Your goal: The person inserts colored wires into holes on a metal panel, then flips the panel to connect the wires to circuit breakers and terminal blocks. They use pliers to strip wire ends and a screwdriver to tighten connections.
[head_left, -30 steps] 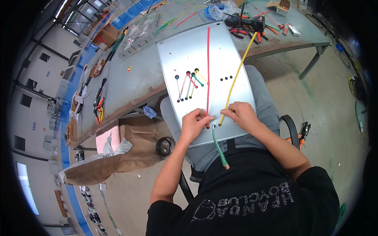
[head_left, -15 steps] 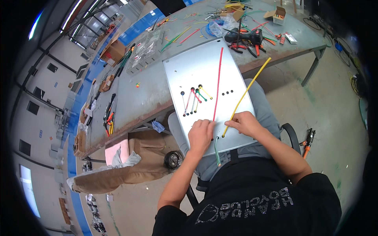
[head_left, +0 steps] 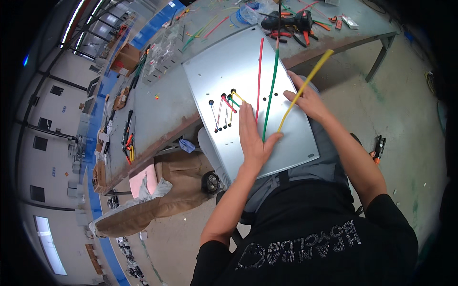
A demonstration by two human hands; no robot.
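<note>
A pale metal panel point(head_left: 286, 155) lies tilted across my lap. Flat along its left-middle part is my left hand point(head_left: 254, 136), fingers stretched out and thumb spread beside the lower ends of three long wires. These are a red wire point(head_left: 259, 76), a green wire point(head_left: 272, 90) with a bare copper tip, and a thicker yellow wire point(head_left: 312, 76). Their lower ends are hidden at my left thumb. My right hand point(head_left: 310, 101) is at the panel's right edge, thumb and fingers apart, with the yellow wire crossing between them. Short coloured wires point(head_left: 226, 112) loop through holes left of my left fingers.
A grey metal workbench point(head_left: 164, 109) runs beyond and left of the panel. On it are a black power tool point(head_left: 288, 21), pliers point(head_left: 129, 143) and a clear plastic organiser point(head_left: 164, 59). An orange-handled tool point(head_left: 378, 148) lies on the floor at right.
The green wire, earlier bent toward me over the near edge, now extends up the panel between the other two. Both hands have moved farther up, and my right fingers have left the yellow wire's base.
</note>
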